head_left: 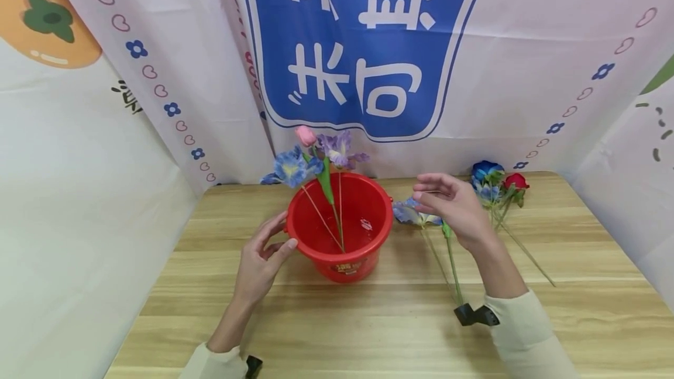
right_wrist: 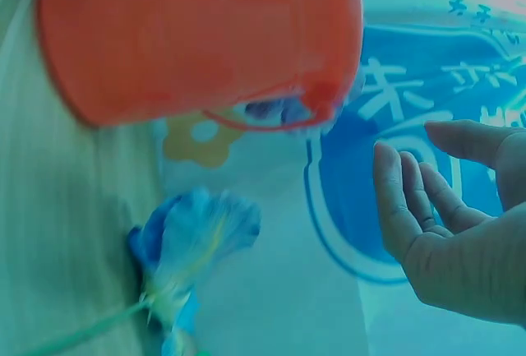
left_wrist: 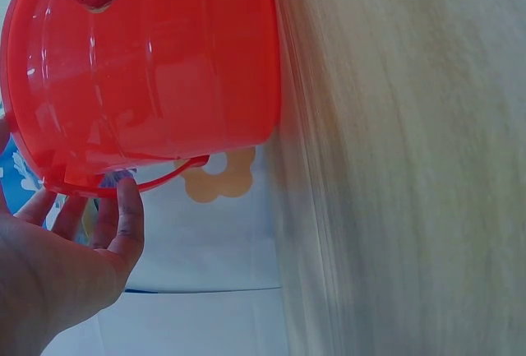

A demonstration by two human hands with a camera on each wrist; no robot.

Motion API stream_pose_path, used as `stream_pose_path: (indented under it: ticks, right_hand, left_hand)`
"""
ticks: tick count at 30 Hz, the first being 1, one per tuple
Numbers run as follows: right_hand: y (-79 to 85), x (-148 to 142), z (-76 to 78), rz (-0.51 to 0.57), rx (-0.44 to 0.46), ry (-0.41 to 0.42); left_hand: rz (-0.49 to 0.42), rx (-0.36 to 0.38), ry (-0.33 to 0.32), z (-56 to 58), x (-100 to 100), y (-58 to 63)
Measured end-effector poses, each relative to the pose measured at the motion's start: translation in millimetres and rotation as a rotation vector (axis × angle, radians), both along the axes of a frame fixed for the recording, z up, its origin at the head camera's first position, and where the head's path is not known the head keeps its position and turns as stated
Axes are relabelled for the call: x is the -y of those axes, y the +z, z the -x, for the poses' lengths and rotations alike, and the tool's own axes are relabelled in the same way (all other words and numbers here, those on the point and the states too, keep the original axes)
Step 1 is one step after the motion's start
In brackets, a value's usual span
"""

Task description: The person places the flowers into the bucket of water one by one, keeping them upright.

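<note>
Wood-grained table (head_left: pixel 400 332), round bucket (head_left: pixel 364 206) (glossy).

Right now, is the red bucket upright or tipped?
Upright: the red bucket stands on its base on the table, mouth up, three flowers leaning inside it.

In the head view, the right hand (head_left: pixel 450 209) covers part of the pale-blue flower (head_left: pixel 404 212) and whatever tops the green stem (head_left: pixel 453 265) beside it. Lower ends of the stems (head_left: pixel 340 203) standing in the red bucket (head_left: pixel 365 203) are obscured by its near wall. Print on the label (head_left: pixel 347 266) is too small to read. The upper edge crops the blue panel (head_left: pixel 347 45). The left wrist view cuts off the bucket and the left hand (left_wrist: pixel 70 261). The right wrist view is hazy, its bucket cropped and bloom blurred.
</note>
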State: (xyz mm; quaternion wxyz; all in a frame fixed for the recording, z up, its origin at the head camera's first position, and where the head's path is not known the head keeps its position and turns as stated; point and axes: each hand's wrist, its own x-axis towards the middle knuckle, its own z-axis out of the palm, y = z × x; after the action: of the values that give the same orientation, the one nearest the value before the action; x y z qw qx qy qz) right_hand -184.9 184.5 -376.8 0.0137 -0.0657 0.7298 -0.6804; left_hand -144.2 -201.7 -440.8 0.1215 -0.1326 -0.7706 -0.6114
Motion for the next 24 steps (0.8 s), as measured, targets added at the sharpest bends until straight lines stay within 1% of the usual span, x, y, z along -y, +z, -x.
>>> stream_pose_path:
  ticks: [6,15,19,24]
  right_hand:
    - [-12.4,-16.8,-3.7,-0.038,0.047,0.002]
    - [-37.2,-34.5,-8.6,-0.096,0.150,0.041]
    - [-47.9,-40.5,-8.7,-0.099,0.178,0.052]
    - [-58.0,-45.2,-4.1,-0.084,0.209,0.074]
  left_hand:
    - [-0.009,0.005,-0.001,0.0,-0.6,0.5]
    - [0.005,0.012,-0.002,2.2,-0.1,0.7]
    - [0.001,0.013,-0.003,1.4,-0.2,1.5]
    - [0.004,0.007,-0.002,0.8,0.0,1.6]
